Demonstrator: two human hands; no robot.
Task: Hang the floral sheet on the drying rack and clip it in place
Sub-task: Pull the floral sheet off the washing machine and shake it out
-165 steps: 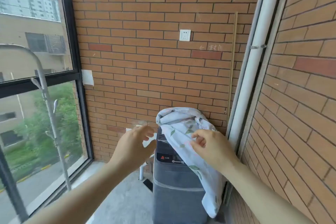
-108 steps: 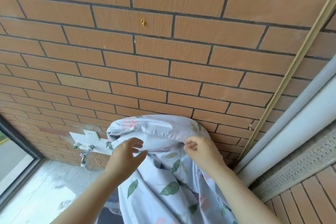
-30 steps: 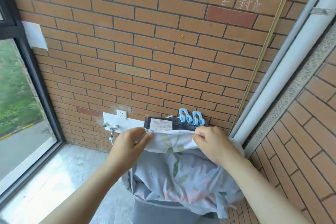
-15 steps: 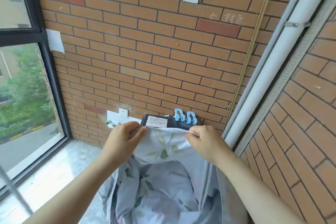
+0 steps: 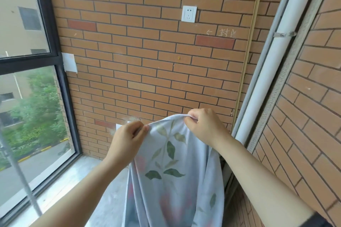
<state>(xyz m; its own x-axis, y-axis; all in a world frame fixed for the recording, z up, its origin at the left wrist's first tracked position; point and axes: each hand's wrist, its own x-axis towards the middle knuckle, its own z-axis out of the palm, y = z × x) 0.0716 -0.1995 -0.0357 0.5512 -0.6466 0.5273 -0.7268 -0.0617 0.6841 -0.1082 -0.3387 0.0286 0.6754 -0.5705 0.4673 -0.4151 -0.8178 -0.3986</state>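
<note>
The floral sheet (image 5: 171, 177), pale blue with green leaves and pink flowers, hangs from both my hands in front of the brick wall. My left hand (image 5: 125, 142) pinches its top edge on the left. My right hand (image 5: 204, 125) grips the same edge on the right, a little higher. The cloth drapes down past the bottom of the view. A grey metal pole (image 5: 20, 175), which may be part of the drying rack, stands at the lower left by the window. The clips and the washing machine are hidden behind the sheet.
A brick wall (image 5: 147, 61) with a white socket (image 5: 188, 14) faces me. A large black-framed window (image 5: 27, 97) fills the left side. A white drainpipe (image 5: 265, 72) and a second brick wall (image 5: 310, 97) close off the right. Pale concrete floor (image 5: 103, 195) lies below.
Both hands have lifted the sheet's top edge upward off the washing machine. The cloth now hangs full in front, covering the machine and the blue clips. The view has tilted up.
</note>
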